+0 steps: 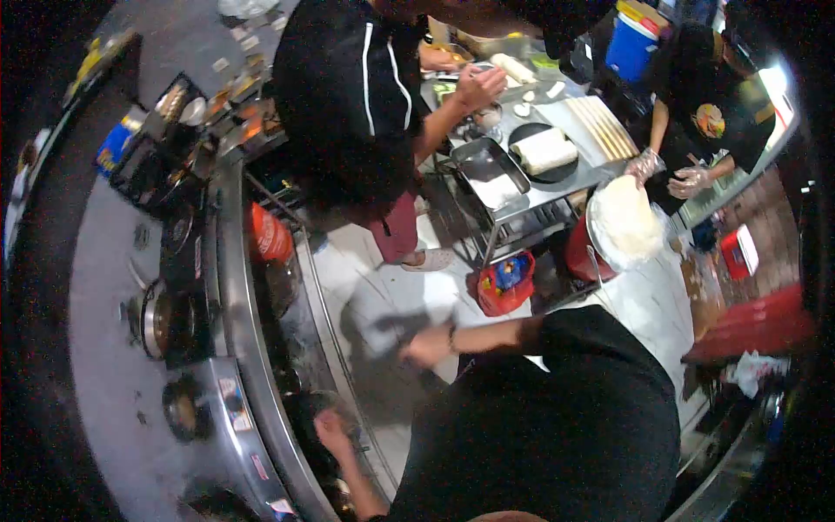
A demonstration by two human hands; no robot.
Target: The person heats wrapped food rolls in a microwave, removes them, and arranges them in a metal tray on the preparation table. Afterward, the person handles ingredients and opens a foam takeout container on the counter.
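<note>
My left hand [335, 431] is low beside the metal counter, next to a dark round shape under its front edge. Its fingers look curled in; what they hold, if anything, I cannot make out. My right hand [426, 346] hangs over the pale tiled floor [348, 257], with a dark band at the wrist. Motion smears its fingers, and no object shows in it. Nearest on the counter [243, 322] are a gas burner [184, 407] and, farther along, a metal pot [161, 317].
At a metal table [539, 204] one person works with food. Another person in clear gloves [690, 183] touches pale dough over a red bucket [584, 248]. The table bears a rectangular pan [489, 165] and a white roll [546, 150]. Below stands a red bag [504, 296].
</note>
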